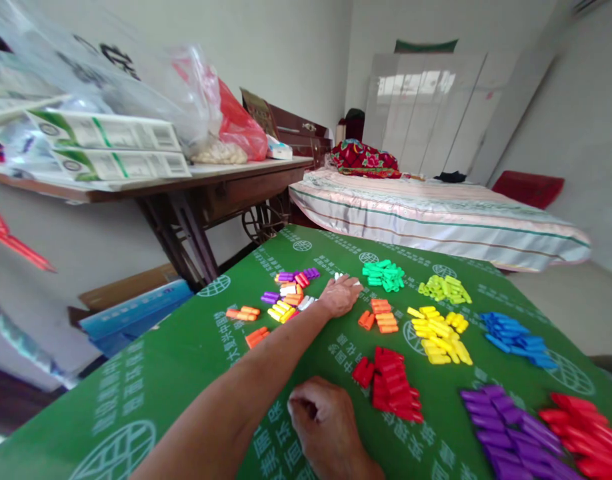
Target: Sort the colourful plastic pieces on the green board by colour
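My left hand reaches far across the green table cover, its fingers closed on small white pieces. It lies between a mixed heap of purple, yellow, white and orange pieces and a small orange pile. My right hand rests near the table's front edge as a curled fist, and nothing shows in it. A red pile lies just to its right. Sorted piles spread beyond: green, lime, yellow, blue, purple and more red.
A few loose orange pieces lie left of the mixed heap. A wooden sewing table at the left carries boxes and plastic bags. Behind the green table stand a striped bed, a white wardrobe and a red seat.
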Motion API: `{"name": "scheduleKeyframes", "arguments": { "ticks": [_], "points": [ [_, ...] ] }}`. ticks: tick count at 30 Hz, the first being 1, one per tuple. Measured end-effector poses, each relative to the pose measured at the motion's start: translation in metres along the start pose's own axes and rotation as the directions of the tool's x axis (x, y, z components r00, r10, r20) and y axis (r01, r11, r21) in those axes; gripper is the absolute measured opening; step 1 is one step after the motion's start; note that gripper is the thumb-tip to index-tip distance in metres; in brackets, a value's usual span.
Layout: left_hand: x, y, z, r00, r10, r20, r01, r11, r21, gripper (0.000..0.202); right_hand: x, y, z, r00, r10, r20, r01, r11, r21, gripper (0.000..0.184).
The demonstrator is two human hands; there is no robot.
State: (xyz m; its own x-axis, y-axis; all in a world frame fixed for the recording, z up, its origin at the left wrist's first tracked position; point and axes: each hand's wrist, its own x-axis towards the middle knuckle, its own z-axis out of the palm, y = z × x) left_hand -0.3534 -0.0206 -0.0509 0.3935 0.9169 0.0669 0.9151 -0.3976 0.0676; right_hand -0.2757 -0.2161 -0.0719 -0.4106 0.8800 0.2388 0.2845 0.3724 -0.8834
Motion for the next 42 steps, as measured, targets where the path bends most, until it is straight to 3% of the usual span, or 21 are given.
{"name": "scheduleKeyframes", "arguments": {
  "ticks": [9, 16, 19, 23, 29, 36, 42],
  "points": [
    [-0.006, 0.004, 0.004, 0.996, -0.015, -0.087, 0.018, 0.999, 0.027, 0.034, -0.002, -0.003, -0.001, 1.000, -0.006, 0.008, 0.006, 0.999, -0.032, 0.020],
    [-0.030, 0.006, -0.020, 0.985, -0.028, -0.170, 0.037, 0.998, 0.047, 0.033, -0.001, -0.002, -0.003, 0.999, -0.033, 0.018, 0.034, 0.998, -0.047, 0.018],
    [-0.051, -0.009, -0.036, 0.984, -0.074, -0.161, 0.084, 0.995, 0.056, 0.026, -0.002, -0.004, -0.004, 0.999, -0.038, 0.022, 0.040, 0.997, -0.060, 0.019],
    [-0.083, -0.042, -0.054, 0.964, -0.222, -0.146, 0.233, 0.970, 0.064, 0.024, -0.002, -0.009, -0.005, 0.999, -0.033, 0.014, 0.034, 0.997, -0.067, 0.019],
    [-0.118, -0.069, -0.060, 0.943, -0.319, -0.098, 0.324, 0.946, 0.036, 0.019, -0.002, -0.008, -0.005, 0.999, -0.042, 0.019, 0.043, 0.997, -0.068, 0.018],
    [-0.118, -0.070, -0.051, 0.934, -0.348, -0.086, 0.349, 0.937, 0.001, 0.023, -0.001, -0.009, -0.006, 0.999, -0.043, 0.004, 0.043, 0.997, -0.063, 0.019],
    [-0.116, -0.066, -0.058, 0.926, -0.360, -0.112, 0.360, 0.933, -0.024, 0.017, -0.001, -0.010, -0.006, 0.999, -0.035, -0.001, 0.035, 0.998, -0.052, 0.019]
  ]
}}
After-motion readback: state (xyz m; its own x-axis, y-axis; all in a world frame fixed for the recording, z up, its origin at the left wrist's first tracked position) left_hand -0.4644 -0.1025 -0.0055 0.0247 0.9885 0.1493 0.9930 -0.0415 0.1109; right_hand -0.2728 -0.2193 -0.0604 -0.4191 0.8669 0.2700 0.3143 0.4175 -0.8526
